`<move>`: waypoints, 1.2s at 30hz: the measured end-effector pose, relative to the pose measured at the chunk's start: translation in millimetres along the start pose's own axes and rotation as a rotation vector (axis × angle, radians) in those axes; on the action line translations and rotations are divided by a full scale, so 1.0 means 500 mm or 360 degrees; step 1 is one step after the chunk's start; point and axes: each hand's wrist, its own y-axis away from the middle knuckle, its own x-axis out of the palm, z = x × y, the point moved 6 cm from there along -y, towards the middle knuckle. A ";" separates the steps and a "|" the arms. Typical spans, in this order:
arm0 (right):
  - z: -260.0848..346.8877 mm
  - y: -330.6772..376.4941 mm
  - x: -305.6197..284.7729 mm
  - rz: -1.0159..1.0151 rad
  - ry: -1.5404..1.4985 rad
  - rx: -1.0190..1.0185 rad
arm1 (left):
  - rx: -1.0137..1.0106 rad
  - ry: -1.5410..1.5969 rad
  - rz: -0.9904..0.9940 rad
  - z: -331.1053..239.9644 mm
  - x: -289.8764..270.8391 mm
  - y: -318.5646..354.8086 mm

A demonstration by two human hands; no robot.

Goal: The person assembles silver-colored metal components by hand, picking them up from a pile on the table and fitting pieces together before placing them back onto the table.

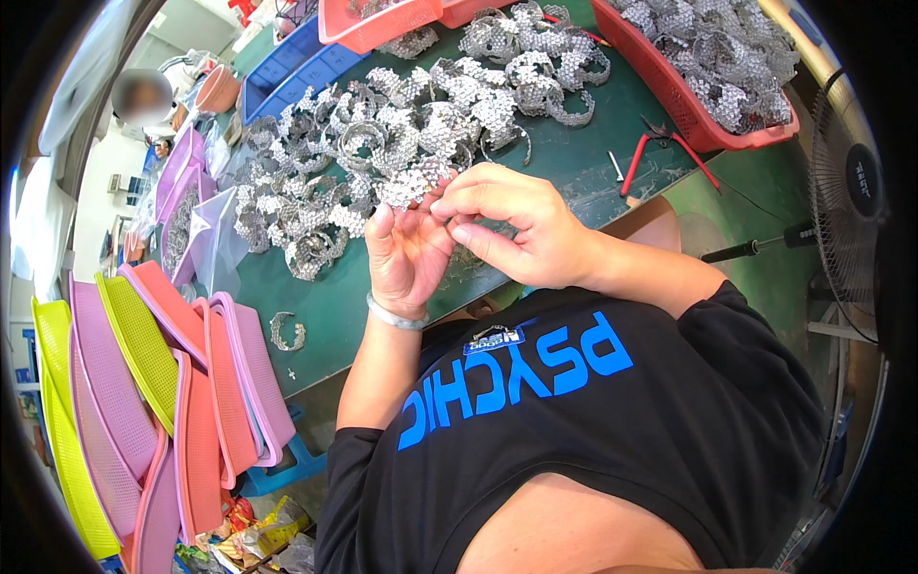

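From the head camera, the green table [574, 163] carries a wide heap of silver bracelets [382, 143] behind the hands; its near edge runs just under the wrists, with a bare strip of table between heap and edge. Red pliers [660, 153] lie right of the heap. The left hand [406, 253] and right hand [507, 225] meet above that near edge, fingers narrowly pinched on one sparkling silver bracelet [411, 187].
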 end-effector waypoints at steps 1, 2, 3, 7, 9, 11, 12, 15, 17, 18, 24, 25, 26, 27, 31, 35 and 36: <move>0.000 0.000 -0.002 -0.0015 0.0022 -0.0011 | -0.0015 -0.0004 0.0014 0.000 -0.003 0.000; -0.001 0.000 -0.003 -0.0030 0.0045 -0.0023 | -0.0031 -0.0007 0.0027 0.000 -0.004 0.000; -0.001 0.000 -0.005 -0.0045 0.0068 -0.0035 | -0.0032 -0.0037 0.0015 0.001 -0.005 0.000; -0.005 -0.005 -0.012 -0.0082 0.0044 -0.0022 | -0.0020 -0.0072 -0.0027 0.001 -0.003 0.002; -0.011 -0.008 -0.017 -0.0108 0.0030 -0.0030 | -0.0027 -0.0109 -0.0048 0.000 0.008 0.001; -0.019 -0.015 -0.024 -0.0130 0.0035 0.0054 | -0.0053 -0.0203 -0.0075 0.002 0.019 -0.001; -0.025 -0.019 -0.029 -0.0141 0.0037 0.0097 | -0.0096 -0.0310 -0.0122 0.002 0.011 -0.002; -0.074 -0.034 -0.012 0.0091 -0.0170 0.0338 | -0.0185 -0.0622 -0.0312 -0.002 -0.010 -0.005; -0.087 -0.035 0.008 0.0379 -0.0574 0.0750 | -0.0258 -0.0767 -0.0298 -0.010 -0.013 -0.013; -0.089 -0.036 0.008 0.0397 -0.0500 0.0714 | -0.0294 -0.0839 -0.0291 -0.012 -0.013 -0.012; -0.135 -0.027 -0.006 0.0176 -0.0499 0.0794 | -0.0122 -0.1034 -0.0419 -0.027 -0.020 -0.017; -0.134 -0.025 -0.010 0.0101 -0.0516 0.0854 | -0.0026 -0.1152 -0.0474 -0.027 -0.013 -0.014; -0.138 -0.023 -0.011 0.0021 -0.0613 0.0885 | 0.0071 -0.1269 -0.0529 -0.030 -0.005 -0.009; -0.146 -0.021 -0.010 -0.0059 -0.0710 0.0916 | 0.0128 -0.1343 -0.0425 -0.029 0.011 -0.007; -0.154 -0.011 -0.008 -0.0256 -0.0892 0.0976 | 0.0350 -0.1635 -0.0488 -0.032 0.027 0.000; -0.149 -0.003 0.000 -0.0379 -0.0950 0.0950 | 0.0394 -0.1786 -0.0628 -0.040 0.027 -0.001; -0.146 -0.004 0.000 -0.0413 -0.0980 0.0947 | 0.0381 -0.1823 -0.0668 -0.041 0.026 -0.001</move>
